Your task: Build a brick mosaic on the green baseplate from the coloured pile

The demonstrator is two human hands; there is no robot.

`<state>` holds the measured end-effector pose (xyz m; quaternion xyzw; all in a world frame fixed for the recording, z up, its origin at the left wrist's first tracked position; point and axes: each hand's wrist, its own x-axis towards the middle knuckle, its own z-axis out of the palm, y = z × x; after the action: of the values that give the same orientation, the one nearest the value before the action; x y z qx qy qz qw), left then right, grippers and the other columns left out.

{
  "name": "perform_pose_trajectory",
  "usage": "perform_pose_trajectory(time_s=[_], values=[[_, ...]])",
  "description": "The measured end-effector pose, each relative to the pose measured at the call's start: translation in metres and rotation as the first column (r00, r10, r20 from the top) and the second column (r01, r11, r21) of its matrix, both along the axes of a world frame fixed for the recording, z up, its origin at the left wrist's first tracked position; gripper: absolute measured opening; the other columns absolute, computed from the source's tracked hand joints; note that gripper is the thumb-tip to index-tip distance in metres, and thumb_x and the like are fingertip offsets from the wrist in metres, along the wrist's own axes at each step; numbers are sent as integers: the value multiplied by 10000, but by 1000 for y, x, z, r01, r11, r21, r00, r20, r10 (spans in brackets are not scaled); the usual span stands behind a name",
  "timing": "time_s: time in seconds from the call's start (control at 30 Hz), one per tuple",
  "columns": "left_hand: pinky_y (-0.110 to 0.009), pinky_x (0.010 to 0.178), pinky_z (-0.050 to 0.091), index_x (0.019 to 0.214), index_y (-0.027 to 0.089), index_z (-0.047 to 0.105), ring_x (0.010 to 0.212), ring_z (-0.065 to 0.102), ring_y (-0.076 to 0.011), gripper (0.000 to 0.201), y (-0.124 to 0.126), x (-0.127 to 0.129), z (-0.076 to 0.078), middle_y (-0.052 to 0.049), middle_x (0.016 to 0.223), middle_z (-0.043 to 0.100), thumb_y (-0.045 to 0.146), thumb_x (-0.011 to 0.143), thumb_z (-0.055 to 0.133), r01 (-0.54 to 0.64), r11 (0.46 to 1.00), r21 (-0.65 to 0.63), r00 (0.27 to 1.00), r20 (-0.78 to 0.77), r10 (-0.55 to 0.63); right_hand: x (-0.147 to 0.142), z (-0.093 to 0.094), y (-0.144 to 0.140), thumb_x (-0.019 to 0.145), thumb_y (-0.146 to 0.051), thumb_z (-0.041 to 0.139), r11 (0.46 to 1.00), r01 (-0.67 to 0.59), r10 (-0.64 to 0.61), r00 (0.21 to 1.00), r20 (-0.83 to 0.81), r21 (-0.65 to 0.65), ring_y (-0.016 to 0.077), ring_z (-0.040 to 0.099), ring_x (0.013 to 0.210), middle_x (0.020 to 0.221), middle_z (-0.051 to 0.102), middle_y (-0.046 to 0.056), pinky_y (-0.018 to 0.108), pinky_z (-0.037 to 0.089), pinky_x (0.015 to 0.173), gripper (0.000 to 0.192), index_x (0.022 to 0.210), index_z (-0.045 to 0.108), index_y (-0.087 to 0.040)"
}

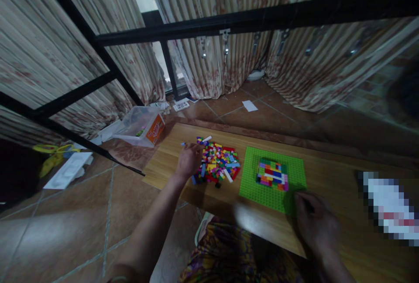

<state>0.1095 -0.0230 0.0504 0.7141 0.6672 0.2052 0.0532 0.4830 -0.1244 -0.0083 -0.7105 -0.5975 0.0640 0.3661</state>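
At the left side of a loose pile of small coloured toy bricks point(216, 161), my left hand point(189, 161) has its fingers curled down at the bricks. What its fingertips pinch, if anything, is hidden. A green studded baseplate point(250, 187) lies to the right of the pile. Joined bricks in many colours form a low block point(272, 175) on the middle of the plate. By the plate's near right corner rests my right hand point(317, 222), its fingers curled in and dark with shadow. Whatever lies inside them does not show.
The bricks and plate lie on a long wooden table point(163, 152). A clear plastic bin point(139, 126) with an orange label stands on the tiled floor beyond its left end. A blurred-out object point(391, 206) is at the right. Black metal bars point(229, 23) cross above, before striped curtains.
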Motion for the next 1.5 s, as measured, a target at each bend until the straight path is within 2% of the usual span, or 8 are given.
perform_pose_trajectory(time_s=[0.33,0.53,0.8,0.97,1.27,1.33,1.4,1.5], values=[[-330,910,467,1011,191,701,962,652,-235,222,17,15,2,-104,971,724,223,860,541,-28,983,-180,990,-140,3,2,-6,1,878,-526,456,1000,-19,19,999,-28,17,286,637,925,989,676,133,431,504,843,416,889,676,-173],[-317,834,478,942,174,695,928,666,-244,202,19,15,1,-116,897,716,181,845,518,-88,978,-191,986,-159,57,1,-4,2,883,-517,450,999,-29,30,999,-43,24,282,638,914,970,680,127,422,504,824,404,867,672,-179],[-284,785,471,1005,177,666,885,676,-218,230,13,14,3,-99,888,719,153,870,482,-159,973,-166,981,-137,136,-1,-4,1,892,-496,463,998,-37,40,997,-63,49,262,632,897,951,673,116,412,502,830,371,859,666,-187],[-282,786,472,1039,172,676,906,672,-212,241,14,13,9,-105,979,729,198,885,492,-188,970,-152,981,11,192,-1,-1,1,899,-503,451,998,-35,39,997,-66,50,275,626,906,948,672,126,431,500,833,383,864,665,-188],[-252,679,457,891,146,653,741,626,-162,195,10,6,9,-62,801,704,296,856,533,-135,985,-111,914,371,167,-3,-2,1,905,-509,456,998,-34,38,997,-72,60,263,631,912,948,679,118,413,503,839,387,863,674,-191],[-245,629,447,859,149,638,673,602,-149,182,8,8,10,-33,725,674,312,826,564,-122,984,-128,861,480,169,-3,-2,2,905,-507,464,998,-32,37,996,-78,62,264,630,910,944,678,119,418,504,841,383,865,675,-189],[-230,565,431,840,154,621,593,570,-128,155,5,12,11,1,667,641,299,787,598,-115,975,-190,730,650,213,-3,-3,2,905,-500,471,998,-35,39,996,-84,52,265,627,916,948,676,118,425,504,843,374,873,675,-188],[-199,510,420,812,151,610,523,530,-88,91,1,18,16,20,665,639,215,749,624,-79,933,-350,347,868,355,-3,-3,3,908,-467,475,998,-31,36,995,-88,49,260,622,916,952,669,110,439,505,846,343,881,676,-191]])
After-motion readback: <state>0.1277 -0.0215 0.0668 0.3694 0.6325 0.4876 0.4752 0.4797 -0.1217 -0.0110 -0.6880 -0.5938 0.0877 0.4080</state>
